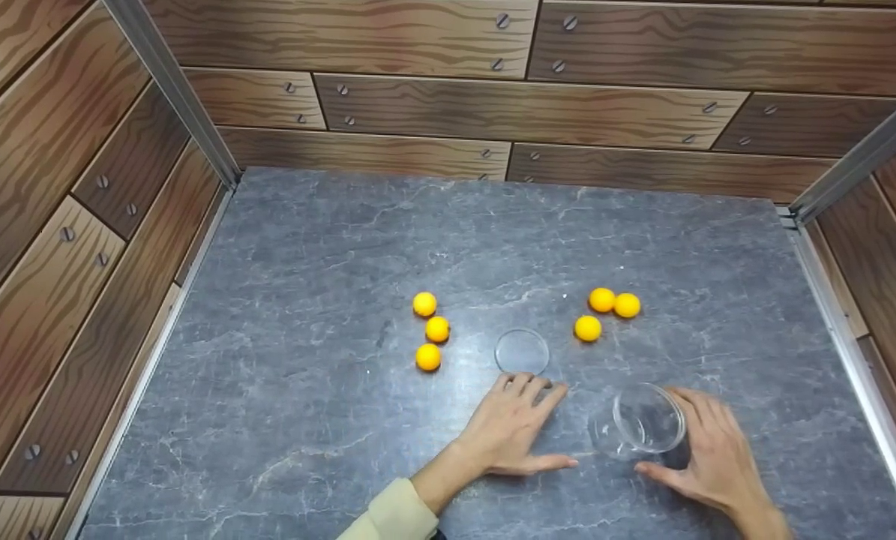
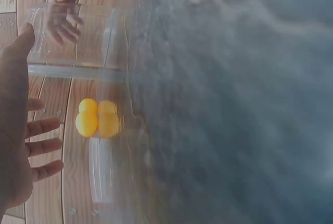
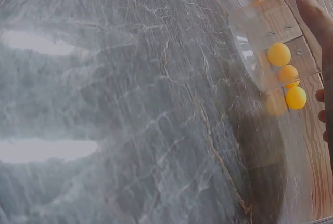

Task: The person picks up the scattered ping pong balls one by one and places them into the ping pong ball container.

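Observation:
A clear round jar (image 1: 646, 427) stands on the table, its mouth facing up. My right hand (image 1: 714, 450) is at the jar's right side, thumb and fingers spread beside its wall; whether they touch it I cannot tell. In the right wrist view the thumb (image 3: 312, 11) overlaps the jar (image 3: 260, 31). My left hand (image 1: 511, 424) hovers or rests left of the jar, fingers extended and holding nothing. Just beyond its fingertips lies a clear round lid (image 1: 522, 352), also seen edge-on in the left wrist view as a lid (image 2: 100, 169).
Three orange ping-pong balls (image 1: 437, 329) lie in a loose column left of the lid. Three more orange balls (image 1: 588, 328) sit behind the jar, two of them side by side. Wood-patterned walls (image 1: 418, 105) with metal corner posts (image 1: 185, 97) enclose the grey marbled tabletop (image 1: 305, 300).

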